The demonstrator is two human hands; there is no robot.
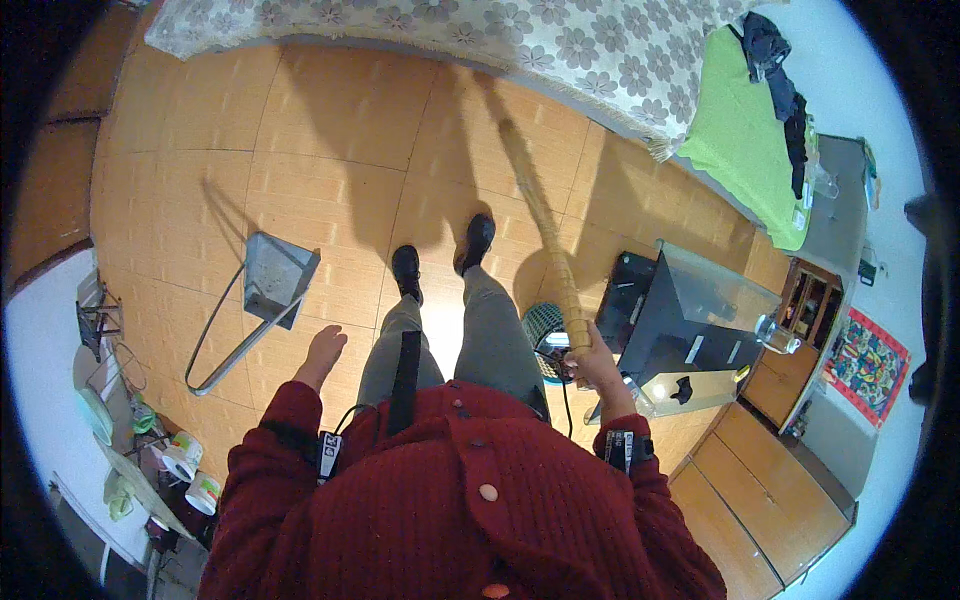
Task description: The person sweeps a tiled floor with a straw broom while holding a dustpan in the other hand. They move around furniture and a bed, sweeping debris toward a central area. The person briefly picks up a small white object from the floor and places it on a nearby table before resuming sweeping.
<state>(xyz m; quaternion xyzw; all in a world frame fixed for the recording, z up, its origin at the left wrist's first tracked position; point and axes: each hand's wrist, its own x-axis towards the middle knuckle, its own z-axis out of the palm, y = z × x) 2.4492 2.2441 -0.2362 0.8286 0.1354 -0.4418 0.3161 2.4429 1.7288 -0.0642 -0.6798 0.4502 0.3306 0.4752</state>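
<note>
My right hand (598, 368) is wrapped round the near end of a long tan ridged stick (541, 215). The stick slants away, forward and a little left, over the floor; whether its far tip touches the tiles I cannot tell. My left hand (322, 355) hangs empty at my left side, its fingers loosely stretched out. Ahead and left of it a grey dustpan (272, 275) with a long bent handle stands on the floor, apart from the hand. Just beside the stick's lower part is a green mesh wastebasket (541, 322), partly hidden by my leg and hand.
A bed with a flowered cover (600, 60) edges the far side, beside a green-covered surface (735, 130) with dark clothes. To the right stand a dark glass-topped table (690, 320) with a clear jar (777, 335) and a wooden cabinet (760, 490). Paper rolls (190, 470) lie at left.
</note>
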